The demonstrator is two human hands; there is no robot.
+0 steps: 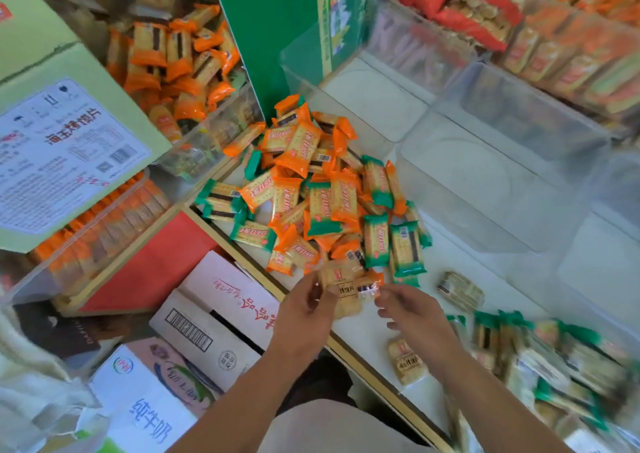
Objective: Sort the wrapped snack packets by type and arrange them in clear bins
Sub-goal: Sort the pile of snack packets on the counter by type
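Fingers of the left hand [304,309] are pinching one end of a pale snack packet [346,291], and the right hand [412,317] is pinching the other end. The packet is stretching sideways from hand to hand, but it is blurry. It is hanging over the white counter [450,255], just in front of the pile of orange and green packets [322,193]. Clear bins [485,175] are sitting farther back.

- A snack shop, or its stockroom.
- Clear bins [502,175] stand in rows on a white counter [450,262], and several are full of wrapped packets [173,54].
- More packets lie heaped loose on the counter.
- Printed cartons [214,317] are stacked below it.
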